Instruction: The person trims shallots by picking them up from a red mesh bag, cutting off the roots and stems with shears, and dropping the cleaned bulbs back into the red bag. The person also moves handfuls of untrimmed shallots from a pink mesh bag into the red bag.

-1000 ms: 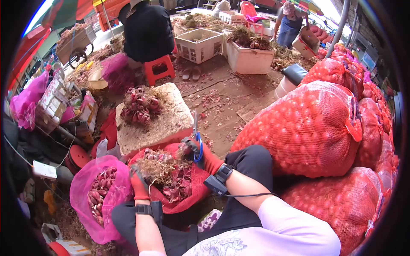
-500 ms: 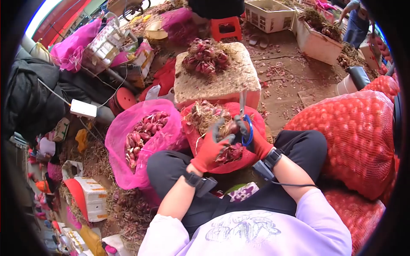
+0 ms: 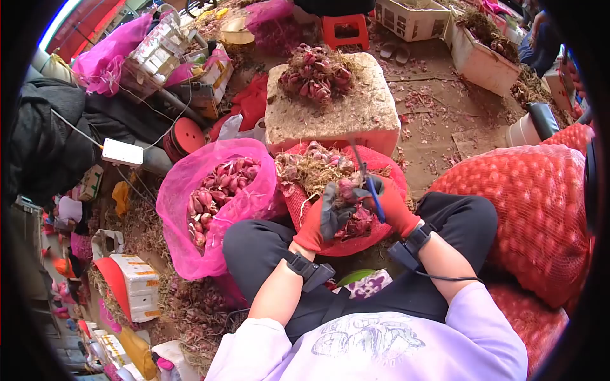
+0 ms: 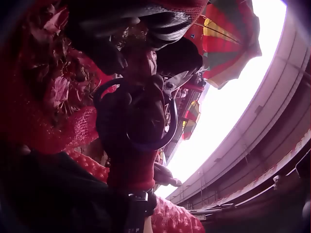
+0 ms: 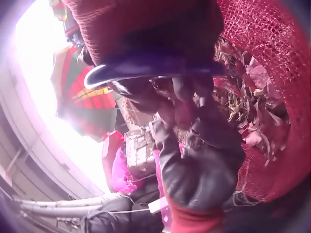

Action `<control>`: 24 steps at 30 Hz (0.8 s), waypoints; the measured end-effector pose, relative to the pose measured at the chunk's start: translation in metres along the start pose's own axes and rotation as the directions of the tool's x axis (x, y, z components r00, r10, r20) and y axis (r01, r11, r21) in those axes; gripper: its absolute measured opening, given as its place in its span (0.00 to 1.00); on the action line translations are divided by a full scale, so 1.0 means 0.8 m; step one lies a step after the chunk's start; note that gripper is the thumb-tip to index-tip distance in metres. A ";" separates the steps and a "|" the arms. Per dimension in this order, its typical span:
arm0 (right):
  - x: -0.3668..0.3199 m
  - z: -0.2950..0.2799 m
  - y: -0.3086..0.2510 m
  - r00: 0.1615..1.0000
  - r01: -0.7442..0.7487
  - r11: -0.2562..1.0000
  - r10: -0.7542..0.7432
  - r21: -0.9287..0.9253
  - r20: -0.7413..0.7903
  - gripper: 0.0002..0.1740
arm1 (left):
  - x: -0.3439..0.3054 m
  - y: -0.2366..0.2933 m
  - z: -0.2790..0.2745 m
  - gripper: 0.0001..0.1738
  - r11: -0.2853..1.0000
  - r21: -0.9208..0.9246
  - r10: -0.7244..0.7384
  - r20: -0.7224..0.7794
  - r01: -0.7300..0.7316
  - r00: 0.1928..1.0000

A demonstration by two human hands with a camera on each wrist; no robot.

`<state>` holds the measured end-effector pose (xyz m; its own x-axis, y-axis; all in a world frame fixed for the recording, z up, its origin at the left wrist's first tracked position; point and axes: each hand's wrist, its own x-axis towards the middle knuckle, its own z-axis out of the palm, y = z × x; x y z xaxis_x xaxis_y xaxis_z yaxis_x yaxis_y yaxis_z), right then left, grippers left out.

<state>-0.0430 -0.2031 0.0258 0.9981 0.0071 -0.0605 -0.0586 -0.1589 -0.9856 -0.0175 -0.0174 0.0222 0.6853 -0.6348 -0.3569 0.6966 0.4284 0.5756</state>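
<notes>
Both hands wear red gloves with dark grey palms and meet above an open red mesh bag [image 3: 391,171] between the knees. My left hand [image 3: 323,219] pinches a few reddish shallots [image 3: 347,189], their bulbs [image 5: 182,114] showing between its fingers in the right wrist view. In my right hand [image 3: 393,202] are blue-handled scissors [image 3: 375,198], blades pointing up and away, with the handle loops [image 4: 172,126] around the fingers in the left wrist view. The fingers of that hand are right at the shallots. Dry roots and stalks [image 3: 311,171] lie in the bag with loose red skins [image 5: 257,116].
To the left stands a pink mesh bag [image 3: 175,190] of loose shallots. A foam block [image 3: 286,127] ahead carries a shallot bunch [image 3: 318,73]. Full red mesh sacks [image 3: 521,209] crowd the right side. A white power strip [image 3: 122,152] and cables hang at left.
The head view has swung down and left, so the bags appear further right. My left hand has come from the bag's left side to the shallots beside the scissors and closed on them.
</notes>
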 end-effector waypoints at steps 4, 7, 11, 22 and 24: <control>-0.009 0.014 -0.011 0.997 0.065 0.996 -0.062 -0.060 0.049 0.12 | 0.022 -0.023 -0.027 0.22 0.994 -0.110 0.000 0.132 0.015 0.991; -0.012 0.018 0.002 0.997 -0.078 0.994 0.076 0.076 0.031 0.11 | 0.023 -0.024 -0.035 0.21 0.989 -0.144 0.087 0.307 -0.044 0.948; -0.001 0.008 -0.007 0.946 -0.306 0.888 0.324 0.344 0.007 0.06 | 0.009 -0.004 0.012 0.22 0.949 0.313 0.084 -0.114 -0.044 0.990; -0.003 -0.004 0.013 0.980 -0.200 0.804 0.160 0.560 0.120 0.12 | 0.010 -0.008 0.008 0.25 0.953 0.302 0.051 -0.053 -0.033 0.997; -0.006 0.002 0.007 0.975 -0.209 0.751 0.205 0.626 0.079 0.12 | 0.014 -0.015 0.002 0.26 0.953 0.301 0.070 -0.072 -0.045 0.995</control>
<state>-0.0479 -0.2027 0.0205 0.9603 0.0525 -0.2738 -0.2629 0.4977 -0.8266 -0.0185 -0.0302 0.0124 0.7459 -0.5551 -0.3681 0.5688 0.2433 0.7857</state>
